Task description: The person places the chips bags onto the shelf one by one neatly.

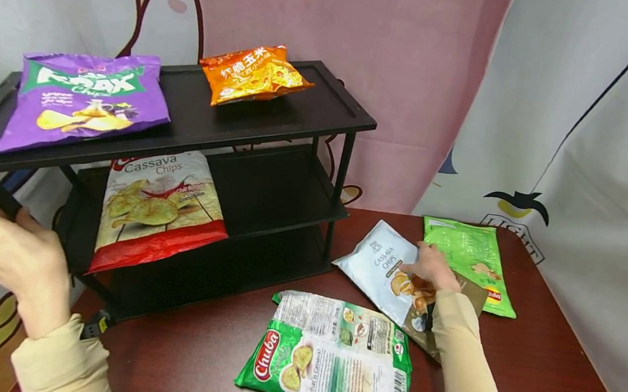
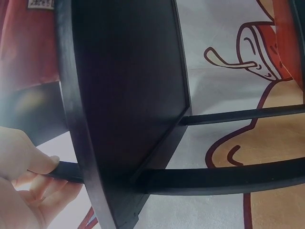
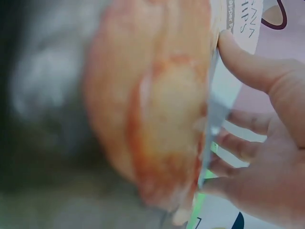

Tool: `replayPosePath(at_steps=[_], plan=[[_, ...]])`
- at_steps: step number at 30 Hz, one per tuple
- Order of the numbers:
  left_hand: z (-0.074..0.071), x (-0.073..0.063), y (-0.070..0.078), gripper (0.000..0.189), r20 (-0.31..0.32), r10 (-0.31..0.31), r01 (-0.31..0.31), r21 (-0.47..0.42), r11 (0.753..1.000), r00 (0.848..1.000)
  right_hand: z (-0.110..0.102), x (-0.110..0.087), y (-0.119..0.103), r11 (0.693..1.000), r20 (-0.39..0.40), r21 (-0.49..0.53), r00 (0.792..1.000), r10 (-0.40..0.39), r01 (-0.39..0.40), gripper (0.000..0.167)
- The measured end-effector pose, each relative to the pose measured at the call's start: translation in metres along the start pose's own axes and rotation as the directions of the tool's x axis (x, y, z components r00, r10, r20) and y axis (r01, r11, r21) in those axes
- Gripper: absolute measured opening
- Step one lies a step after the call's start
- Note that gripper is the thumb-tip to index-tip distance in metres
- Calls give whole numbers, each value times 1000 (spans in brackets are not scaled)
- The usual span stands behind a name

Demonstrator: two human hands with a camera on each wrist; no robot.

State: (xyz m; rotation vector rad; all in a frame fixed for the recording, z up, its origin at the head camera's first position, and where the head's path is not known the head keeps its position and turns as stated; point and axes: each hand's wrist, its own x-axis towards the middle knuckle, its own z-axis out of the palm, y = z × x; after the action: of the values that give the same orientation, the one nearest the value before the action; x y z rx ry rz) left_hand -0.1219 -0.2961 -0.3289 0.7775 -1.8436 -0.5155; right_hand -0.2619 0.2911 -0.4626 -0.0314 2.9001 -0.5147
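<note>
My left hand (image 1: 25, 261) grips the black upright post (image 2: 69, 171) at the shelf's near left corner, thumb and fingers on opposite sides in the left wrist view. To the right, my right hand (image 1: 434, 266) holds a white and brown bag of cassava chips (image 1: 376, 260) by its far side edge. The right wrist view has the thumb on the printed face and the other fingers along the edge; the bag's printed chips (image 3: 167, 124) loom large and blurred there. This bag lies slanted on the table, its lower part partly behind my forearm.
On the black shelf's top board (image 1: 186, 99) lie a purple chips bag (image 1: 83, 98) and an orange snack bag (image 1: 257, 78). A cream and red cassava chips bag (image 1: 164, 199) rests on the middle board. A green and white Chuba bag (image 1: 331, 357) and a bright green bag (image 1: 465, 253) lie on the table (image 1: 187, 361).
</note>
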Motion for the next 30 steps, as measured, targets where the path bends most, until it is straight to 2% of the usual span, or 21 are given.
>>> replayPosePath(at_steps=[4, 7, 10, 17, 23, 27, 30], plan=[[1, 0, 0, 36, 2, -1, 1, 1, 1000, 1000, 1, 0, 4, 1000, -98, 11, 995, 10, -9, 64], [1, 0, 0, 35, 6, -4, 4, 0, 1000, 1000, 0, -2, 7, 999, -187, 51, 982, 16, -6, 44], [1, 0, 0, 36, 8, -3, 3, 1, 1000, 1000, -2, -5, 9, 997, -249, 83, 968, 18, 3, 33], [0, 0, 2, 36, 3, 4, -4, 7, 1000, 1000, -12, -21, 9, 988, -287, 137, 958, -23, 65, 22], [0, 1, 0, 36, 5, -2, 2, 12, 1000, 1000, -26, -36, 4, 975, -326, 187, 944, -53, 120, 20], [1, 1, -1, 37, 1, 1, -1, 13, 1000, 1000, -35, -46, -3, 971, -378, 204, 925, -40, 125, 19], [1, 1, -1, 37, 2, -1, 1, 12, 1000, 1000, -42, -53, -8, 971, -450, 201, 893, -28, 132, 17]])
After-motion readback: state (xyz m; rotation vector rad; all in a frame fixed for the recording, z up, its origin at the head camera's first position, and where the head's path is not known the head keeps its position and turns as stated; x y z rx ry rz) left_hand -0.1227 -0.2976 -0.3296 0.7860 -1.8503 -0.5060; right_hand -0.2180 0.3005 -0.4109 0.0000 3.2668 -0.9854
